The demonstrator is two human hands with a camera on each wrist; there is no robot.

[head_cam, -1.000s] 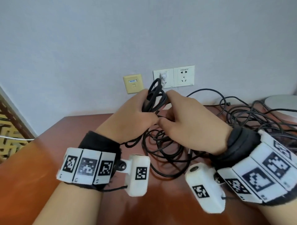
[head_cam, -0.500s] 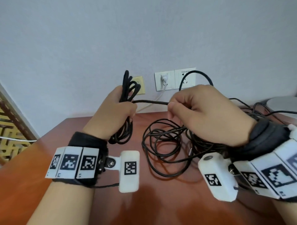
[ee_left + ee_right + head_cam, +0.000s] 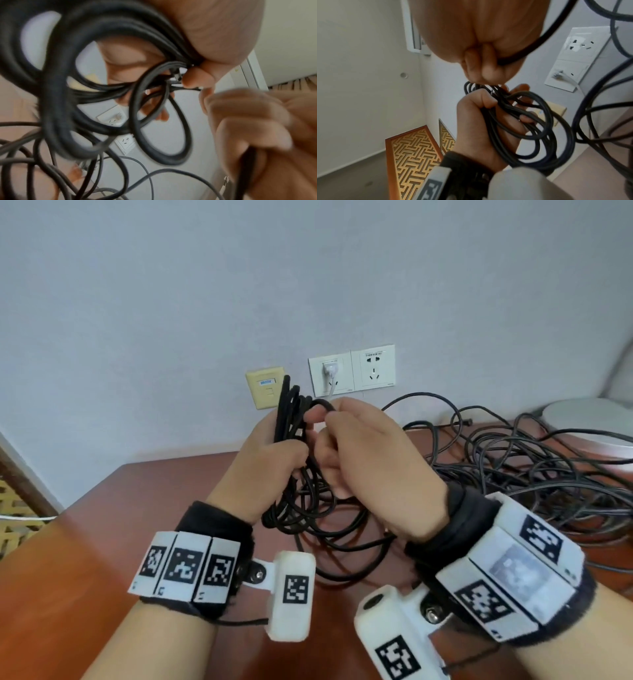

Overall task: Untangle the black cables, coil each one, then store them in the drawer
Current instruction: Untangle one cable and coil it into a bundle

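The left hand point(image 3: 270, 463) grips the coil point(image 3: 291, 419) upright so loops stay stacked, while the right hand point(image 3: 370, 460) pinches the cable point(image 3: 323, 404), feeding another turn.

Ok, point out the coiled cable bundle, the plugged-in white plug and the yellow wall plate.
coiled cable bundle point(image 3: 291, 419), head view, on the upper loops above the left hand.
white plug point(image 3: 330, 368), head view, on its body in the socket.
yellow wall plate point(image 3: 264, 392), head view, on its face.
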